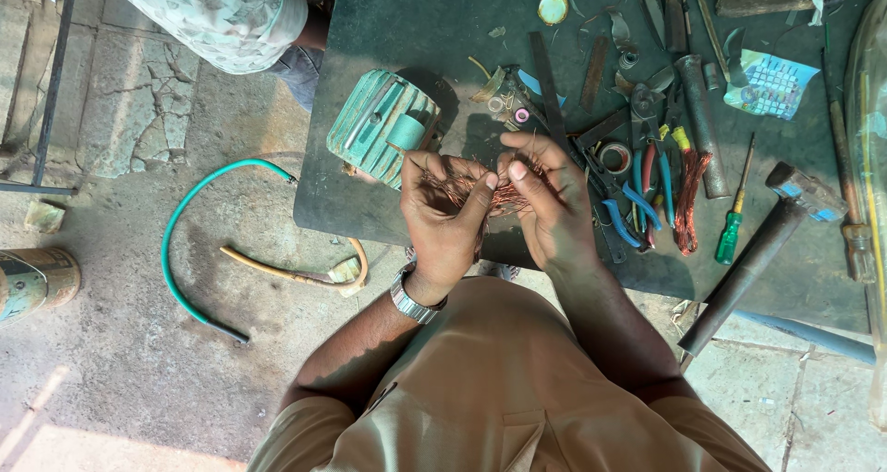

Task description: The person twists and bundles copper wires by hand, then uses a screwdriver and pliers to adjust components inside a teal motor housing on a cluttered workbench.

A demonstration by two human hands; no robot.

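Both hands grip one tangled bundle of thin copper wire (494,193) above the near edge of the dark table (388,10): left hand (445,221) and right hand (547,199) closed on it. Bundle remains matted; untangling appears early. Green ribbed motor housing (381,126) lies just beside.

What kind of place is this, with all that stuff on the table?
Probably a small motor repair workshop. Both hands, left hand and right hand, hold a tangle of copper wire beside a green motor housing, with pliers and a hammer lying on the dark workbench.
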